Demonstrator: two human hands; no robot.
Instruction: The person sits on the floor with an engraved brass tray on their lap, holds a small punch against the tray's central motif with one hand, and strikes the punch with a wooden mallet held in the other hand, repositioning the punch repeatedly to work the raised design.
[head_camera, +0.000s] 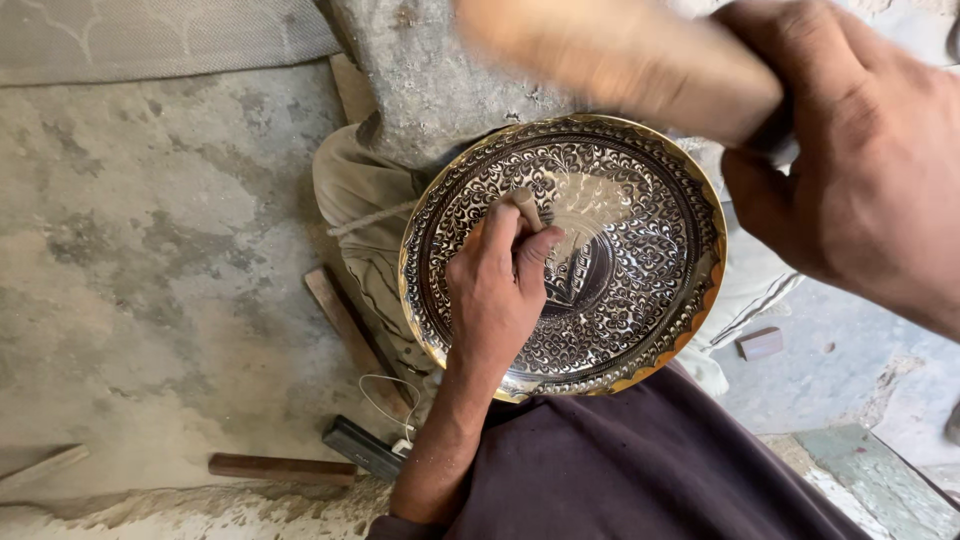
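A round engraved metal plate with a golden scalloped rim and dense floral pattern rests tilted in my lap. My left hand lies on the plate and grips a short chisel whose tip meets the plate near its middle. My right hand is raised close to the camera at the upper right, closed around a wooden handle that is blurred with motion and stretches left above the plate.
A grey stone block stands behind the plate. On the concrete floor lie wooden sticks, a dark flat tool with a white cord, and a small block at the right. Dark cloth covers my lap.
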